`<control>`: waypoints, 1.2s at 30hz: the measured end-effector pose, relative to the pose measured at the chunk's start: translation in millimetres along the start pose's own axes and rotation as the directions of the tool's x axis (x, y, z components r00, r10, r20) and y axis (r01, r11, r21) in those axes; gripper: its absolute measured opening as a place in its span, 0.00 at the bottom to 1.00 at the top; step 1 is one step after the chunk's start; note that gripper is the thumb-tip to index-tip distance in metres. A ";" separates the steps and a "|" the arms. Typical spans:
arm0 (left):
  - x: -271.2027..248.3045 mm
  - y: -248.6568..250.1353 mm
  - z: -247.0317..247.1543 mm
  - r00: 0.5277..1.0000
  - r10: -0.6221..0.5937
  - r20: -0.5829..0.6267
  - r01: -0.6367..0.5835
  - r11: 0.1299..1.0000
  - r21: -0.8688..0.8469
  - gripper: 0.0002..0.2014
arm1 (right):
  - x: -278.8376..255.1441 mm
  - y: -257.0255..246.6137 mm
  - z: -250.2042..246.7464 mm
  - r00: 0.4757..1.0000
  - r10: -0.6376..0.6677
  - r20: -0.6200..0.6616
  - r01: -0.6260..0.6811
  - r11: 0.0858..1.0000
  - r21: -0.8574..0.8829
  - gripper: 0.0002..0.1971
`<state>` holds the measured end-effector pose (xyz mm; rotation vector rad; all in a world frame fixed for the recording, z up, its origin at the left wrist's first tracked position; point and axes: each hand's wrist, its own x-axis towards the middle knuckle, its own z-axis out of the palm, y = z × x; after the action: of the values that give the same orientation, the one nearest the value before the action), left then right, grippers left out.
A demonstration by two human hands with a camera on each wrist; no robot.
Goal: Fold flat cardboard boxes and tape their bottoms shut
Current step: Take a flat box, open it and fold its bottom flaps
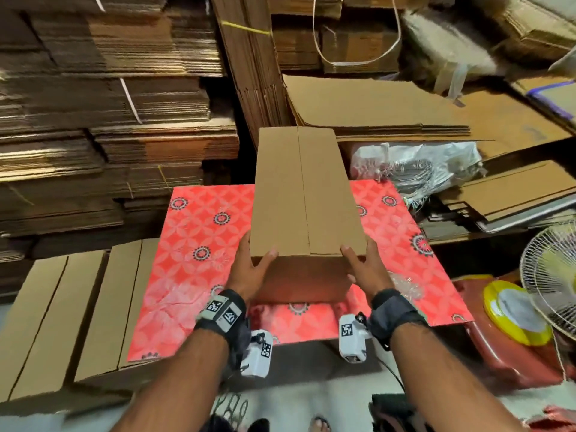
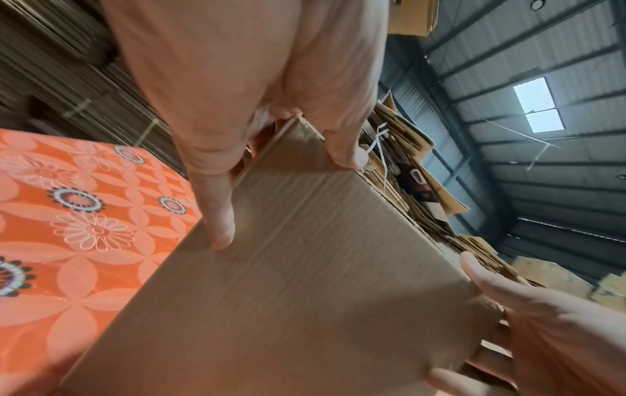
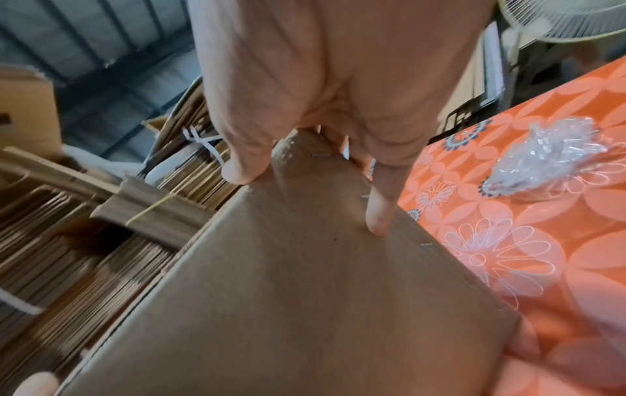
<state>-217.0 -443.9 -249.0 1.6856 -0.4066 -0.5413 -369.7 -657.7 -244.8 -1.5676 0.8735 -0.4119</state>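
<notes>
A brown cardboard box [image 1: 307, 194], folded into shape, is held up over the red flower-patterned table [image 1: 202, 238], its long side pointing away from me. Two flaps meet in a seam along its top face. My left hand [image 1: 252, 269] grips the near left corner, thumb on top and fingers round the side. My right hand [image 1: 363, 266] grips the near right corner the same way. In the left wrist view my left hand [image 2: 237, 93] pinches the box [image 2: 305, 268]. The right wrist view shows my right hand [image 3: 338, 80] on the box [image 3: 305, 281], with staples along its edge.
Tall stacks of flat cardboard [image 1: 109, 120] fill the left and back. More flat boxes [image 1: 62, 307] lie at the front left. Crumpled clear plastic [image 1: 405, 285] sits on the table's right side. A fan [image 1: 551, 275] and a yellow-rimmed round thing [image 1: 514, 313] stand to the right.
</notes>
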 end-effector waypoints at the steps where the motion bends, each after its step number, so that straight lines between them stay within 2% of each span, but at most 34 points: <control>1: -1.9 3.2 3.4 1.000 0.004 -0.023 -0.004 1.000 0.003 0.29 | 1.3 -0.1 -5.1 1.000 -0.024 0.016 0.024 0.999 -0.022 0.27; 4: -0.5 9.5 11.2 0.997 0.029 -0.072 -0.030 1.000 -0.002 0.26 | 14.1 -0.6 -18.1 0.995 -0.083 0.046 0.087 0.992 -0.088 0.34; 8: -9.1 5.8 18.8 0.992 0.034 -0.119 -0.035 0.999 -0.008 0.26 | 15.3 11.0 -23.8 0.987 -0.143 0.078 0.144 0.990 -0.008 0.23; 11: -22.7 5.2 18.9 0.991 0.045 -0.128 -0.047 0.999 -0.010 0.27 | 5.7 12.1 -23.4 0.987 -0.143 0.076 0.142 0.990 0.012 0.26; 16: -22.5 8.6 28.5 0.988 -0.011 -0.154 -0.002 0.996 -0.085 0.26 | 6.0 10.5 -29.9 0.987 -0.121 0.108 0.117 0.992 0.044 0.30; 20: -23.5 23.0 34.7 0.981 -0.105 -0.160 0.073 0.979 -0.192 0.22 | 6.6 9.6 -30.7 0.989 -0.092 0.112 0.077 0.988 0.132 0.28; 22: -25.9 25.5 33.8 0.976 -0.161 -0.150 0.118 0.958 -0.259 0.21 | 4.5 -0.1 -35.2 0.985 -0.139 0.104 0.130 0.988 0.089 0.25; 24: -30.3 19.0 33.0 0.974 -0.194 -0.119 0.137 0.917 -0.374 0.20 | -2.5 -19.7 -40.3 0.962 -0.261 0.081 0.262 0.965 0.002 0.29; 27: -42.8 -0.4 42.0 0.965 -0.250 -0.078 0.164 0.810 -0.562 0.20 | -18.8 -48.7 -43.3 0.868 -0.490 0.082 0.492 0.827 -0.272 0.43; 29: -52.3 -17.2 53.5 0.951 -0.296 -0.086 0.186 0.772 -0.607 0.16 | -29.6 -59.5 -38.4 0.801 -0.569 0.186 0.579 0.656 -0.485 0.42; 30: -57.1 -26.0 58.8 0.943 -0.319 -0.099 0.202 0.781 -0.591 0.13 | -36.4 -64.4 -34.8 0.789 -0.556 0.262 0.593 0.577 -0.561 0.40; 32: -63.3 -43.0 64.9 0.921 -0.377 -0.103 0.266 0.798 -0.541 0.14 | -43.8 -61.1 -26.5 0.784 -0.484 0.388 0.607 0.469 -0.642 0.37; 36: -62.3 -58.3 62.4 0.889 -0.453 -0.068 0.371 0.797 -0.476 0.22 | -51.0 -44.8 -7.6 0.767 -0.442 0.466 0.629 0.369 -0.685 0.34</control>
<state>-305.3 -450.3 -306.8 1.3459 0.2274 -0.7340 -395.0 -626.6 -189.4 -2.7729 0.3098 -0.2888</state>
